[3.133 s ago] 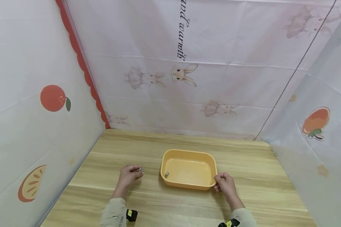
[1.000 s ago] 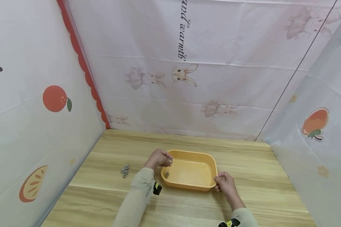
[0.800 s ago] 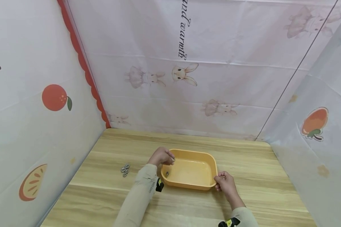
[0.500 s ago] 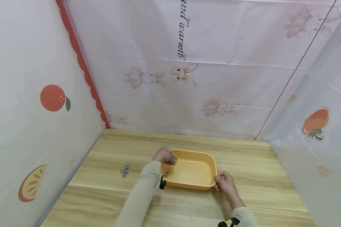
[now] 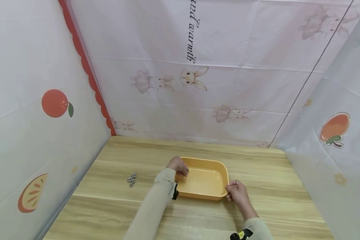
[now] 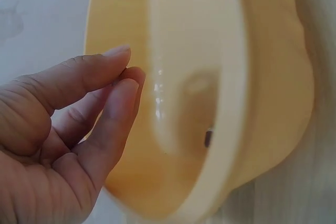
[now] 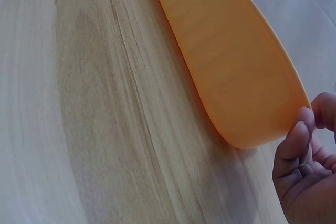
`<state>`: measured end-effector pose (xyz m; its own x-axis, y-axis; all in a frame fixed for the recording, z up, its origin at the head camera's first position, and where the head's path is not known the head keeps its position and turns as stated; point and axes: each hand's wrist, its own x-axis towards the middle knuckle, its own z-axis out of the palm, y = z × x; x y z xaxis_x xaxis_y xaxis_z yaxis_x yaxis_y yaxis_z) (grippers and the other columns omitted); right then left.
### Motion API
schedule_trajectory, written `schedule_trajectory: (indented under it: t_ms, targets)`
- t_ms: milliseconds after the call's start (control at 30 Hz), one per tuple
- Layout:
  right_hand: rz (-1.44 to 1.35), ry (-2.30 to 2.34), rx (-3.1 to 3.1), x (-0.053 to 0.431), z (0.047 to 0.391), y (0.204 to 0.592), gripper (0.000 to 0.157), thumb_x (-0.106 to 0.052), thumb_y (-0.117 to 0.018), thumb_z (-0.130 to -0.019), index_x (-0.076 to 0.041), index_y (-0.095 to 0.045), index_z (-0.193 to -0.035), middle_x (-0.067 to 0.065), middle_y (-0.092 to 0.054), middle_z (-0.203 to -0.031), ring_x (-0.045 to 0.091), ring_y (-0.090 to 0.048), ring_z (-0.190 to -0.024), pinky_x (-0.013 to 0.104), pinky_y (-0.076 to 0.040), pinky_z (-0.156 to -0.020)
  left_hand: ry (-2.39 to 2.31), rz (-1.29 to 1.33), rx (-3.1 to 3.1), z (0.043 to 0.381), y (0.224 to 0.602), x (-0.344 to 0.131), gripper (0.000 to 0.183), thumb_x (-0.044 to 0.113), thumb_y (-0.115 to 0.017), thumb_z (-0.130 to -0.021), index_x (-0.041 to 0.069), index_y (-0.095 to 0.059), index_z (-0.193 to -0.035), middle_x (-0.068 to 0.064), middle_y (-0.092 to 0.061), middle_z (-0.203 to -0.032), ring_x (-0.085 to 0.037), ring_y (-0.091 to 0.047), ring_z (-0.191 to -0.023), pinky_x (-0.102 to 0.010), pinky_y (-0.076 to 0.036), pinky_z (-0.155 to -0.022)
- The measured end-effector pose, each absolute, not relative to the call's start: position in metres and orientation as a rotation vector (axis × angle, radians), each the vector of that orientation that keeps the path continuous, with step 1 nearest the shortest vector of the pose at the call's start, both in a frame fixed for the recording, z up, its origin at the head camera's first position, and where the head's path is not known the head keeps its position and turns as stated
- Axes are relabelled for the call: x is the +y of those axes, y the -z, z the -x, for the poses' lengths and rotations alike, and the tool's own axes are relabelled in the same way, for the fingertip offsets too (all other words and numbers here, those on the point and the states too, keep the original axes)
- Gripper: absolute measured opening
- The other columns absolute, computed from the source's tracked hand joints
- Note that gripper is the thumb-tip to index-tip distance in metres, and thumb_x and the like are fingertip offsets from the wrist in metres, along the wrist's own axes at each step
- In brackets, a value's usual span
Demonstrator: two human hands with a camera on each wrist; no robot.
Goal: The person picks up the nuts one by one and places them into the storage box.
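Note:
My left hand [image 5: 179, 165] reaches over the left end of the yellow tray [image 5: 202, 195], thumb and fingertips pinched together. A glint of a small metal nut [image 5: 187, 171] shows at those fingertips; in the left wrist view the fingers [image 6: 118, 98] hide it. Another small metal piece [image 6: 209, 137] lies inside the tray, hidden by the arm in the head view. At the tray's near right corner, my right hand [image 5: 237, 192] pinches the rim between thumb and fingers. Several silvery ring-shaped nuts [image 5: 132, 179] lie grouped on the table, left of the tray.
The wood-grain table [image 5: 273, 186] is enclosed by printed cloth walls at the left, back and right. Its back edge runs along the rabbit-patterned cloth [image 5: 174, 123]. My left sleeve [image 5: 153, 203] crosses the table in front of the tray's left side.
My left hand has moved from the nuts on the left to over the tray, lately edging further right and lower. The right hand has stayed on the rim.

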<state>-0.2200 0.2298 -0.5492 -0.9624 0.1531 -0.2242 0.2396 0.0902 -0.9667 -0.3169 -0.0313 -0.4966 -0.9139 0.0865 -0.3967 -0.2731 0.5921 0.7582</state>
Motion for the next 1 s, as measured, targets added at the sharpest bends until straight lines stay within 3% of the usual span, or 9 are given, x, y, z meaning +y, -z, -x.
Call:
schedule_trajectory:
  t_ms: [300,500,600,767,1000]
  targets:
    - [-0.414,2.03,2.266,0.229,0.222,0.548,0.016,0.002,-0.055,-0.083,0.005,-0.045,-0.096,0.008,-0.053,-0.062,0.013,-0.051,-0.048,0.023,-0.044,-0.043,-0.955,0.013,2.543,0.317,0.497,-0.029,0.026,-0.01,-0.076,-0.064,-0.001,-0.072,-0.088,-0.007,-0.068,-0.081,-0.018,-0.064,-0.057,-0.028,-0.054,-0.054]
    - [-0.412,2.016,2.275,0.23,0.222,0.548,0.017,0.001,-0.056,-0.084,0.005,-0.045,-0.096,0.007,-0.053,-0.062,0.013,-0.051,-0.049,0.023,-0.044,-0.044,-0.919,-0.006,2.549,0.313,0.488,-0.031,0.017,-0.007,-0.076,-0.065,0.001,-0.07,-0.078,-0.006,-0.066,-0.073,-0.014,-0.057,-0.05,-0.027,-0.051,-0.049]
    - [-0.412,2.011,2.275,0.23,0.221,0.547,0.017,0.001,-0.056,-0.084,0.005,-0.045,-0.097,0.007,-0.053,-0.062,0.014,-0.051,-0.049,0.023,-0.044,-0.043,-0.963,-0.031,2.525,0.309,0.484,-0.032,0.012,-0.007,-0.074,-0.069,0.001,-0.067,-0.075,-0.006,-0.062,-0.07,-0.015,-0.055,-0.05,-0.03,-0.053,-0.053]
    - [-0.42,2.014,2.27,0.229,0.221,0.546,0.017,0.001,-0.056,-0.084,0.005,-0.045,-0.097,0.007,-0.053,-0.061,0.013,-0.051,-0.049,0.023,-0.044,-0.043,-1.043,-0.198,2.46,0.299,0.474,-0.033,0.016,0.001,-0.072,-0.078,-0.001,-0.067,-0.093,-0.006,-0.062,-0.08,-0.026,-0.062,-0.067,-0.042,-0.055,-0.067]
    - [-0.405,2.023,2.282,0.229,0.218,0.544,0.017,0.002,-0.055,-0.083,0.006,-0.045,-0.096,0.005,-0.051,-0.059,0.013,-0.051,-0.047,0.023,-0.045,-0.043,-0.582,-0.559,2.654,0.29,0.464,-0.03,0.035,0.017,-0.077,-0.076,0.002,-0.066,-0.105,-0.003,-0.063,-0.1,-0.018,-0.058,-0.085,-0.031,-0.05,-0.072]
